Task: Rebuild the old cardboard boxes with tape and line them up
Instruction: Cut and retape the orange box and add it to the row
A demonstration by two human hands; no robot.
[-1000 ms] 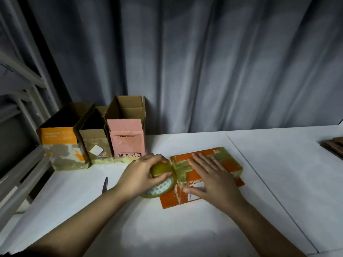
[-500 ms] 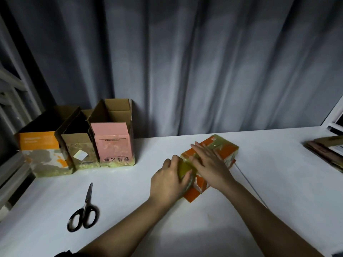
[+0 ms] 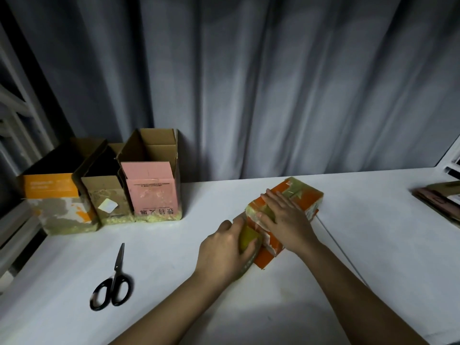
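Observation:
An orange cardboard box (image 3: pixel 303 197) with patches of yellowish tape lies on the white table (image 3: pixel 174 282), right of centre. My right hand (image 3: pixel 283 220) presses flat on its top, fingers straight. My left hand (image 3: pixel 226 250) grips a roll of yellowish tape (image 3: pixel 247 239) against the box's near-left end. Three rebuilt boxes stand in a row at the back left: an orange-and-grey box (image 3: pixel 57 205), a brown box (image 3: pixel 107 197) and a pink-fronted box (image 3: pixel 151 190), all open at the top.
Black-handled scissors (image 3: pixel 113 282) lie on the table to the left of my left arm. Flattened cardboard (image 3: pixel 440 200) is stacked at the right edge. A grey curtain hangs behind the table, and a metal rack stands at the far left.
The view has shifted left, bringing the scissors into sight. My left hand has moved the tape roll along the box's near-left end, and my right hand stays pressed on top.

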